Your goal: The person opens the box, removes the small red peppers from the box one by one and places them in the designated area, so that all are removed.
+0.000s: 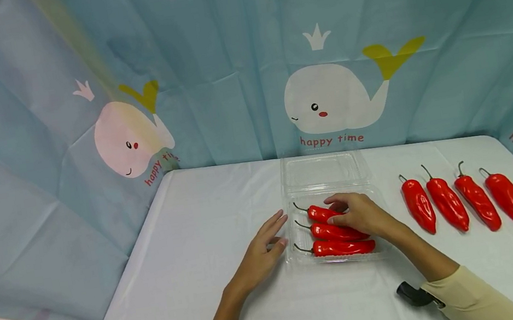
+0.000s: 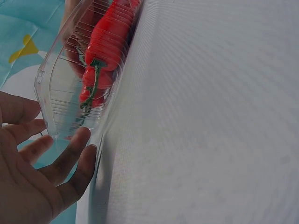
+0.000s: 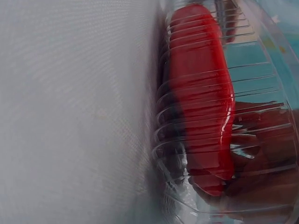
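Note:
A clear plastic clamshell box (image 1: 305,258) lies with its lid (image 1: 323,171) folded back. Three red peppers are inside, stems to the left: a back pepper (image 1: 318,214), a middle pepper (image 1: 337,231) and a front pepper (image 1: 344,247). My right hand (image 1: 361,213) reaches into the box and holds the back pepper between thumb and fingers; part of that pepper is hidden under the hand. My left hand (image 1: 261,256) is at the box's left side, its relaxed fingers by the wall, as the left wrist view shows. Through the wall, the right wrist view shows a pepper (image 3: 201,88) close up.
Several more red peppers (image 1: 447,204) lie in a row on the white table (image 1: 188,236), right of the box. A blue curtain (image 1: 230,114) printed with whales hangs behind and to the sides of the table.

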The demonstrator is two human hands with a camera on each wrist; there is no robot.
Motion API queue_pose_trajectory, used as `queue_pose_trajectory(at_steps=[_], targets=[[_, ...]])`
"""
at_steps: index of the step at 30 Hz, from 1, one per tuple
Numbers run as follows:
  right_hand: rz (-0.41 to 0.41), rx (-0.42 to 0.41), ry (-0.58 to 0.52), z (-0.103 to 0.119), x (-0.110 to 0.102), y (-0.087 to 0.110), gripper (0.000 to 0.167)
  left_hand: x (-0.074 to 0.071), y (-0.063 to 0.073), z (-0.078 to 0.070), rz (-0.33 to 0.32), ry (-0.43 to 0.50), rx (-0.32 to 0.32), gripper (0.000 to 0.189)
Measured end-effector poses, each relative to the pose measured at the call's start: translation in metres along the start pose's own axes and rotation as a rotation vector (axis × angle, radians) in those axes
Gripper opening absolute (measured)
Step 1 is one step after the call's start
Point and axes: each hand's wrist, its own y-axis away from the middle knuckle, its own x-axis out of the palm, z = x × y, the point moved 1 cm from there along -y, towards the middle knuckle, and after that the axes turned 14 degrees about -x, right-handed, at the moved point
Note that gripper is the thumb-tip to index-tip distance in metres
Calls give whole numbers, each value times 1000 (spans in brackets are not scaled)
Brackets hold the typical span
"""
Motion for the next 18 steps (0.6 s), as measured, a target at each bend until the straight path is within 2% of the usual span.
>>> queue_pose_trajectory(at_steps=[18], targets=[[-25, -103, 19, 1, -4, 3, 53, 0, 2, -2, 1, 10, -15, 55]])
